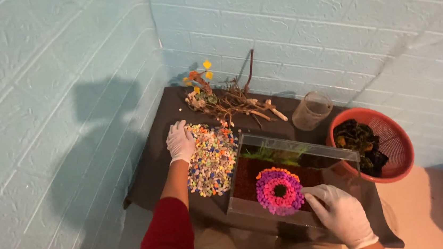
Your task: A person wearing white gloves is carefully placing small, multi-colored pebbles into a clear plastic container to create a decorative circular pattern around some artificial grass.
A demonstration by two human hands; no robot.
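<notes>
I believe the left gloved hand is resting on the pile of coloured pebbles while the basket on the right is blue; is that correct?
Not quite: the head view shows the basket is red, not blue. The left gloved hand does rest on the pile of coloured pebbles.

Pale blue painted brick walls (303, 21) meeting in a corner, dark-clothed table (153, 168), shadows on walls, light floor (426, 202)

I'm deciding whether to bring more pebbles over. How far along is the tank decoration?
Done: inside the glass tank a dark base layer carries a round pebble flower of orange, purple and pink rings. In hand: the left hand rests on the loose pile of mixed pebbles; the right hand touches the tank's front edge. Left: driftwood and the red basket of dark plants sit outside.
</notes>
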